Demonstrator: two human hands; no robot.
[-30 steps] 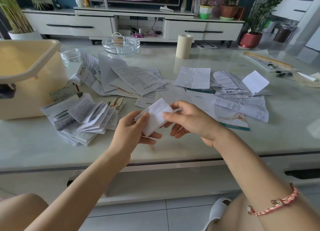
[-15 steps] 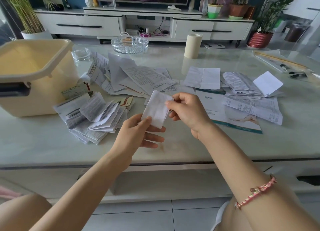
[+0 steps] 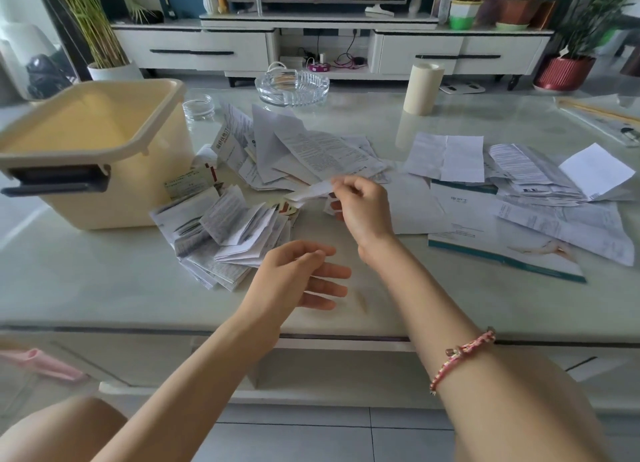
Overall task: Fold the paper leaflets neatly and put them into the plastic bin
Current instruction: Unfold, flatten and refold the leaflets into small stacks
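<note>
You seem to be done folding this one: your right hand [image 3: 363,215] pinches the small folded leaflet [image 3: 311,193] between thumb and fingertips, just above the table [image 3: 86,281] beside the folded pile [image 3: 228,233]. Your left hand [image 3: 298,278] hovers near the front edge, fingers loosely spread, holding nothing. The next move likely calls for carrying the leaflet left to the plastic bin [image 3: 131,191].

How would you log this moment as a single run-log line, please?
right hand: pinches folded leaflet | left hand: open, empty | folded pile: beside plastic bin
</note>
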